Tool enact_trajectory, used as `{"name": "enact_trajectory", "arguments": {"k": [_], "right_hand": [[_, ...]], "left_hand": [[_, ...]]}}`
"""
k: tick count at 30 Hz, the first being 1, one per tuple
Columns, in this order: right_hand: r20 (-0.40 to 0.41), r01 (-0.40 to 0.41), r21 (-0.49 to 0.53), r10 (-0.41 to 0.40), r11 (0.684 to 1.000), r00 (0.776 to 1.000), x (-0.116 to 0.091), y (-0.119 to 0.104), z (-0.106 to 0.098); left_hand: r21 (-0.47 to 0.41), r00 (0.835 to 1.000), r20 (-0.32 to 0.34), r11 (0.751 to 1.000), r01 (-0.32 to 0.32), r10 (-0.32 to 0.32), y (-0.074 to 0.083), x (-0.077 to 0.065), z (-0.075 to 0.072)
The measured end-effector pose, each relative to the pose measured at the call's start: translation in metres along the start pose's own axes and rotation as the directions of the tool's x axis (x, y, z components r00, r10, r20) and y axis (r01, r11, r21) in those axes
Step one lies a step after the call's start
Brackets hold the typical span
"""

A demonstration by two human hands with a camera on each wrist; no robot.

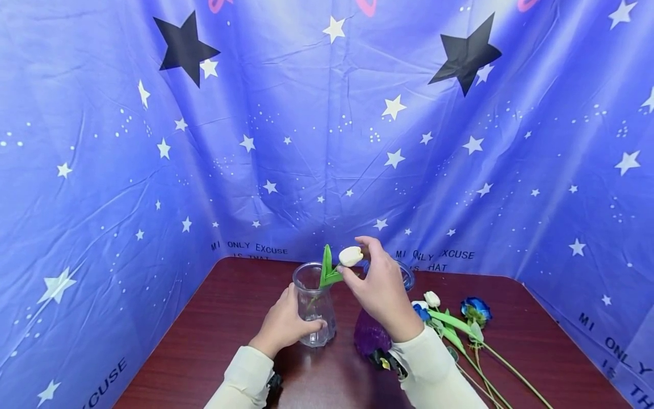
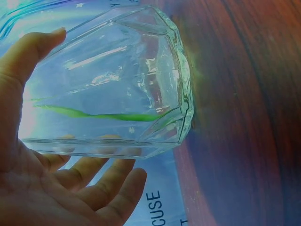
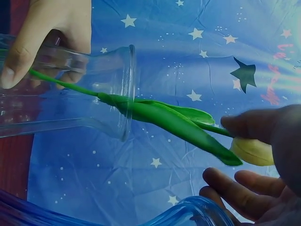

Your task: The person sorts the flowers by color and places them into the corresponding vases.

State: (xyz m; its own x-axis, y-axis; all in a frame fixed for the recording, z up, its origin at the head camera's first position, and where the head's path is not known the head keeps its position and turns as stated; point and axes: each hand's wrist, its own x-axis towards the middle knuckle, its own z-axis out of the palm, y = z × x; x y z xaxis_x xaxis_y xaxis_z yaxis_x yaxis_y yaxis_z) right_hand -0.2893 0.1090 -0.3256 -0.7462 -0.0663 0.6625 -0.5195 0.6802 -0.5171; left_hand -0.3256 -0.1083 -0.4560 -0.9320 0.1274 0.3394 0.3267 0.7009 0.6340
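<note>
—What did the step demand?
—The left hand (image 1: 288,321) gripped the clear vase (image 1: 328,325); the right hand (image 1: 383,291) pinched the white tulip (image 1: 350,257) above it. Gentle lowering into steadied glass seemed best.
—And the vessels?
—The clear vase contained the stem (image 3: 63,84); the purple vase's (image 1: 369,335) contents could not be told. Starry cloth (image 1: 306,113) hung behind.

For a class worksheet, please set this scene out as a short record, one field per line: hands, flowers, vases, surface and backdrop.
Left hand: holds the clear vase
Right hand: holds the white tulip near its bloom
Tulip position: tilted, stem inside the clear vase, bloom outside
Purple vase: right of the clear vase, partly hidden by the right hand
Lying at right: blue rose, another white flower
Surface: reddish-brown table
Backdrop: blue cloth with stars
</note>
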Motion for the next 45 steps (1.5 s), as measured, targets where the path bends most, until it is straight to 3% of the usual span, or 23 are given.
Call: {"name": "enact_trajectory", "arguments": {"k": [7,13,18,32,45], "right_hand": [[-0.046,0.020,0.026,-0.018,0.999,0.999,0.000,0.002,0.000],[-0.115,-0.002,0.074,0.010,0.997,0.993,0.001,0.001,0.000],[-0.127,-0.003,0.113,0.018,0.994,0.992,-0.001,0.000,-0.003],[-0.139,0.032,0.075,-0.022,0.997,0.990,-0.010,0.001,-0.013],[-0.170,0.071,0.028,-0.066,0.997,0.983,-0.034,0.004,-0.035]], "left_hand": [[-0.001,1.000,-0.006,1.000,-0.004,0.004,0.002,0.001,-0.001],[0.002,1.000,-0.010,1.000,-0.012,0.012,0.003,0.001,-0.001],[-0.003,1.000,-0.009,1.000,-0.014,0.014,0.004,0.000,-0.001],[0.006,1.000,-0.006,1.000,-0.012,0.012,0.003,0.000,0.002],[-0.009,1.000,0.006,1.000,-0.015,0.015,0.001,-0.001,0.000]]}}
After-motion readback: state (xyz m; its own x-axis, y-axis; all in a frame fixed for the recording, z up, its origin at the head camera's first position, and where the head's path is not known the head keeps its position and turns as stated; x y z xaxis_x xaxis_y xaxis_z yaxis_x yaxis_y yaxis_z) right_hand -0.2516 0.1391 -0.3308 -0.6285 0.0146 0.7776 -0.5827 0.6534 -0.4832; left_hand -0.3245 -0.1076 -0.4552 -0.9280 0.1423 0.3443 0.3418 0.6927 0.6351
